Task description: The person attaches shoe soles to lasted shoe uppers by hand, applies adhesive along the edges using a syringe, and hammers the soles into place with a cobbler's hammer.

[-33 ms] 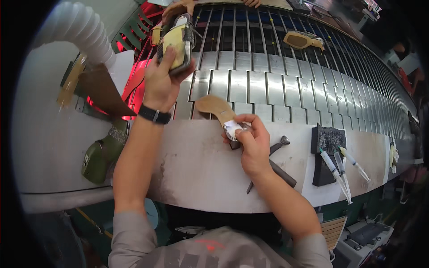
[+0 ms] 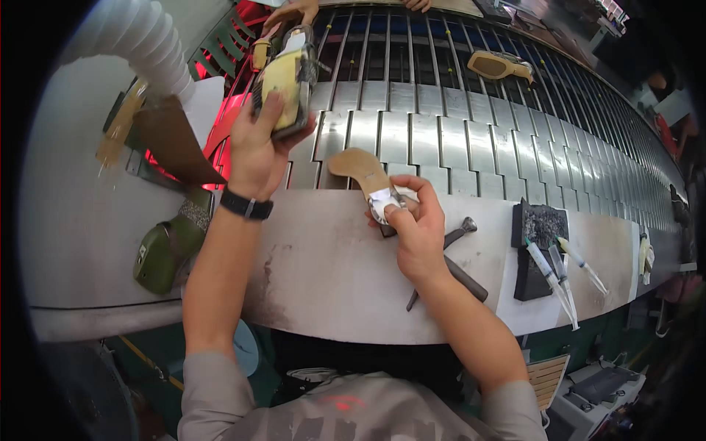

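Observation:
My left hand point(image 2: 259, 151) is closed around a shoe last with a pale yellow underside and dark sides point(image 2: 283, 77), raised over the left end of the metal conveyor. My right hand point(image 2: 421, 231) grips the heel end of another shoe last, which has a tan sole point(image 2: 360, 165) and a white patch at the heel. Its toe points away to the left, over the conveyor's near edge. Below it, partly behind my right hand and forearm, lie a hammer point(image 2: 462, 231) and a dark bar-like handle point(image 2: 465, 279) on the bench.
A green shoe last point(image 2: 163, 253) lies at the left. Several syringes point(image 2: 548, 272) rest by black foam blocks point(image 2: 540, 220) on the right. Another tan-soled shoe point(image 2: 500, 67) sits on the conveyor point(image 2: 456, 136). Another person's hand point(image 2: 294, 12) is beyond my left hand. A white hose point(image 2: 136, 44) hangs upper left.
My left hand has shifted slightly left and nearer with its yellow-bottomed shoe last. My right hand keeps its hold on the tan-soled last, which has barely moved.

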The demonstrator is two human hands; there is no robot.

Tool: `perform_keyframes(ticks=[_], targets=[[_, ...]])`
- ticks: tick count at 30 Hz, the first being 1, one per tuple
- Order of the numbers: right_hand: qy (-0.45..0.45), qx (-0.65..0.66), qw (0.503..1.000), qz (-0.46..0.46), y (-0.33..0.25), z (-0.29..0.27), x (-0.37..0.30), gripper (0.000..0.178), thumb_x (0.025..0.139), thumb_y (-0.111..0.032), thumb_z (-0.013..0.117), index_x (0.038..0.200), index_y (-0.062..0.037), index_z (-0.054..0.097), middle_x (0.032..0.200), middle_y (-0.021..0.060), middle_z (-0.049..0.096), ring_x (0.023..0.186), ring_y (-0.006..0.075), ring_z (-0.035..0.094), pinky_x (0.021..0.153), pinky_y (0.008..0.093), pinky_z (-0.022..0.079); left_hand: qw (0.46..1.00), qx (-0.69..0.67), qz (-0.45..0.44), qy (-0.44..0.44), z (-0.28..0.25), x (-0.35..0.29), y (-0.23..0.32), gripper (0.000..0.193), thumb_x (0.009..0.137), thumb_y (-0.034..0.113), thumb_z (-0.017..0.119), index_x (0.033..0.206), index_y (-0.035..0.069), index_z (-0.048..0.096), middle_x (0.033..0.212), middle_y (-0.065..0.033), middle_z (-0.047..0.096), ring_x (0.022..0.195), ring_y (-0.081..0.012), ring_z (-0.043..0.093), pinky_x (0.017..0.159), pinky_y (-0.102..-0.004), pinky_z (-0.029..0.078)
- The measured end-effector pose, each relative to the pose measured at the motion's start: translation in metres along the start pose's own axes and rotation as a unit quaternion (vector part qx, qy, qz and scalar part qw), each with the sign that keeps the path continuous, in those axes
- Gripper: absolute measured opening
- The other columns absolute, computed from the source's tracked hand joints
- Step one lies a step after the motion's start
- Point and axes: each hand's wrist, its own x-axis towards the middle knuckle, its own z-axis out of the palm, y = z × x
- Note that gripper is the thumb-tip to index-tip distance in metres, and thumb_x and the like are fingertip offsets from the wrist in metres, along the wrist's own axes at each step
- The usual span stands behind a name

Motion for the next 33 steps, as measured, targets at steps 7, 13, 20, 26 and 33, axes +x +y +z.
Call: perform_keyframes(ticks=[7, 13, 20, 26, 33], targets=[[-0.064, -0.517, 0.791, -0.322, -0.042, -0.009, -0.021, 0.044, 0.081, -0.021, 0.085, 0.108, -0.0008, 0.056, 0.078, 0.0124, 0.071, 0.071, 0.0268, 0.069, 0.065, 0.0387, 0.054, 0.972, 0.233, 0.025, 0.033, -0.075, -0.218, 0.034, 0.076, 0.099, 0.014, 0.075, 0.16, -0.004, 0.033, 0.146, -0.014, 0.057, 0.126, -0.0217, 0.062, 0.107, -0.037, 0.052], [-0.391, -0.725, 0.49, -0.285, -0.051, 0.03, -0.063, 0.027, 0.088, -0.029, 0.08, 0.087, -0.0049, 0.069, 0.092, 0.0108, 0.07, 0.092, 0.0265, 0.069, 0.073, 0.0415, 0.056, 0.844, 0.535, 0.037, 0.019, -0.074, -0.287, 0.052, 0.084, 0.085, 0.015, 0.088, 0.157, 0.005, 0.046, 0.088, -0.0148, 0.075, 0.086, -0.0194, 0.075, 0.079, -0.0303, 0.055], [-0.015, -0.301, 0.949, -0.088, 0.0, 0.043, -0.082, 0.03, 0.101, -0.026, 0.071, 0.096, 0.0033, 0.07, 0.084, 0.0088, 0.071, 0.077, 0.0177, 0.07, 0.073, 0.0296, 0.055, 0.91, 0.396, 0.013, 0.125, -0.087, -0.318, 0.027, 0.057, 0.089, 0.013, 0.086, 0.136, -0.003, 0.058, 0.091, -0.0128, 0.076, 0.085, -0.0147, 0.072, 0.079, -0.0286, 0.055], [0.054, -0.119, 0.99, -0.049, 0.015, 0.047, -0.083, 0.039, 0.103, -0.026, 0.067, 0.072, -0.0037, 0.059, 0.059, -0.0002, 0.051, 0.048, 0.0068, 0.043, 0.044, 0.025, 0.034, 0.935, 0.325, 0.035, 0.138, -0.097, -0.322, 0.025, 0.043, 0.093, 0.014, 0.083, 0.124, -0.007, 0.062, 0.103, -0.0122, 0.076, 0.094, -0.0136, 0.071, 0.085, -0.0279, 0.056], [0.026, -0.358, 0.932, 0.047, 0.013, 0.055, -0.072, 0.026, 0.096, -0.023, 0.074, 0.087, 0.0002, 0.067, 0.072, 0.007, 0.064, 0.061, 0.0151, 0.059, 0.059, 0.0311, 0.049, 0.975, 0.179, 0.045, 0.126, -0.12, -0.317, 0.048, 0.048, 0.1, 0.032, 0.076, 0.123, -0.009, 0.063, 0.108, -0.0085, 0.074, 0.094, -0.0104, 0.067, 0.083, -0.0253, 0.054]])
